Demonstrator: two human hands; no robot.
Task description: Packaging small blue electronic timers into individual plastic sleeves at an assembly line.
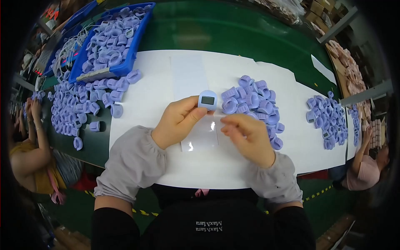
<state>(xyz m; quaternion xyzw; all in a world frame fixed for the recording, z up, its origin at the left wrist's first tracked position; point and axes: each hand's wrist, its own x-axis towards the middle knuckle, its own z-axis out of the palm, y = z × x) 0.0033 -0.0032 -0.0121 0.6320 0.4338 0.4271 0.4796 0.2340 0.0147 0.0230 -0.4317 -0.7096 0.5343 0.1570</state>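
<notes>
My left hand (177, 121) pinches a small lilac digital device (208, 100) between thumb and fingers, with its dark grey screen facing up. Just to the right, my right hand (248, 139) hovers with its fingers apart and loosely bent, holding nothing that I can see. A clear glossy plastic sheet (200, 139) lies under and between the hands on the white paper (200, 175). Beyond my right hand is a pile of similar lilac devices (252, 99), many showing a ring-shaped band.
A blue tray (135, 48) full of lilac devices stands at the far left, with more heaped beside it (79, 104). Another pile (327, 118) lies to the right. A pale sheet (187, 75) lies beyond my hands. Other people (35, 154) sit at both sides.
</notes>
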